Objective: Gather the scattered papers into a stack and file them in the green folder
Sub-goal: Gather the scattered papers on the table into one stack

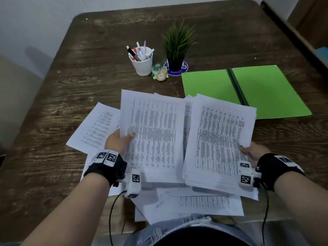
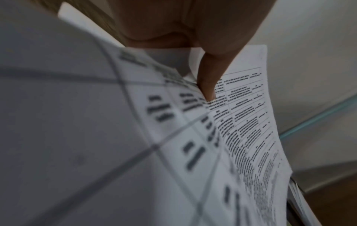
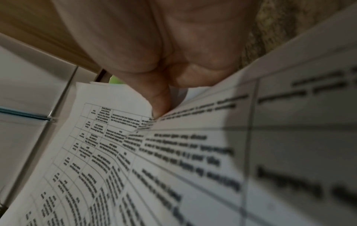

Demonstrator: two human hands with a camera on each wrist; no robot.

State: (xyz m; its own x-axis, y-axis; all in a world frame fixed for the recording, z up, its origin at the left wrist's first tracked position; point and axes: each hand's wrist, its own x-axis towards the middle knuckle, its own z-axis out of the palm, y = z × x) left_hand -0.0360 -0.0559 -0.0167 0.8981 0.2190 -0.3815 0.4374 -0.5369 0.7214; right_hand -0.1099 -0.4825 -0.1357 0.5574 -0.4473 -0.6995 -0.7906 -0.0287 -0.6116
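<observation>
Two grips pinch papers: left hand [image 1: 118,142] one sheet [image 1: 152,132], right hand [image 1: 253,153] the stack [image 1: 220,139].

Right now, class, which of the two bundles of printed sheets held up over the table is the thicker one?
The right hand grips the thicker bundle of printed white sheets, many layered edges showing; the left hand pinches a thin bundle of printed sheets.

The head camera is looking forward and down from above the table [image 1: 71,82], taking in the whole papers [image 1: 177,139] spread. Each wrist camera is looking along its thumb, pressed very close against printed sheets. All three views are sharing the papers; the wrist views are showing them blurred.
</observation>
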